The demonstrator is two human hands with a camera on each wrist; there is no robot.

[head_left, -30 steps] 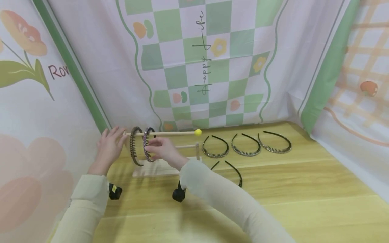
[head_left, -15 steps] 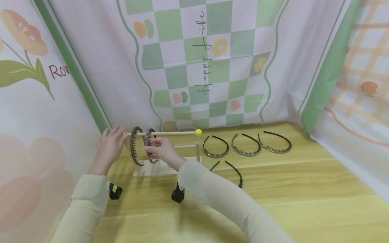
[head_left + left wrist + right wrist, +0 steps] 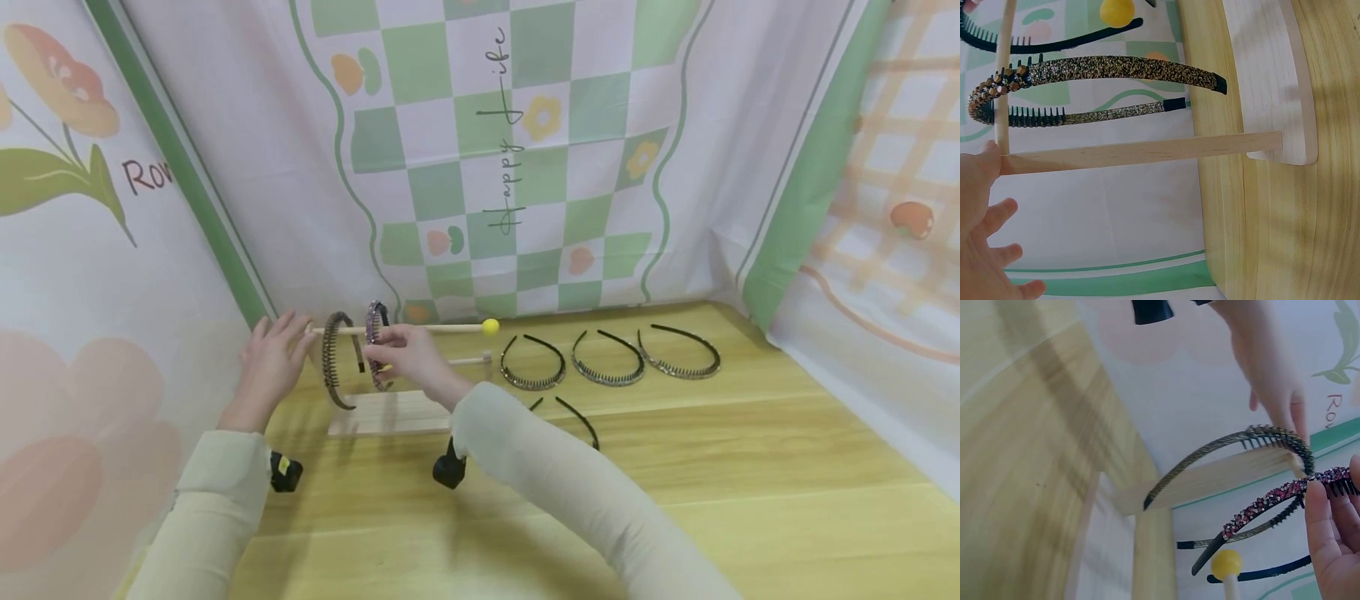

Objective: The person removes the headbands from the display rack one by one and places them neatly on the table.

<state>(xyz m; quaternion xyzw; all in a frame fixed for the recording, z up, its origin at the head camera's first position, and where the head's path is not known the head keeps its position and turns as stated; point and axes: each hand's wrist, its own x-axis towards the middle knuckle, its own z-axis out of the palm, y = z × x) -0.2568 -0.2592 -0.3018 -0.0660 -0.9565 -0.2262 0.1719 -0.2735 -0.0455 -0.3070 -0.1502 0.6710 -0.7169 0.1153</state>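
My right hand (image 3: 414,360) pinches a headband (image 3: 1267,501) covered in pink and dark beads, between thumb and fingers. That headband encircles the upper rod of a wooden rack, its open ends pointing down. To its left, a brown-and-gold headband (image 3: 1122,67) with comb teeth hangs on the same rod (image 3: 442,328). My left hand (image 3: 274,360) is at the rod's left end; its thumb touches the top of the upright post (image 3: 1135,155) while the other fingers stay spread. The rack's pale base (image 3: 401,410) stands on the table.
Right of the rack, three dark headbands lie in a row, among them a middle headband (image 3: 609,380). Another headband (image 3: 583,418) lies nearer, partly behind my right sleeve. A yellow ball (image 3: 491,327) caps the upper rod; a lower rod (image 3: 471,361) runs beneath. Curtains (image 3: 570,167) enclose the table.
My right hand has shifted the beaded headband a little to the right along the rod and slightly up, away from the brown headband. My left hand has stayed in place.
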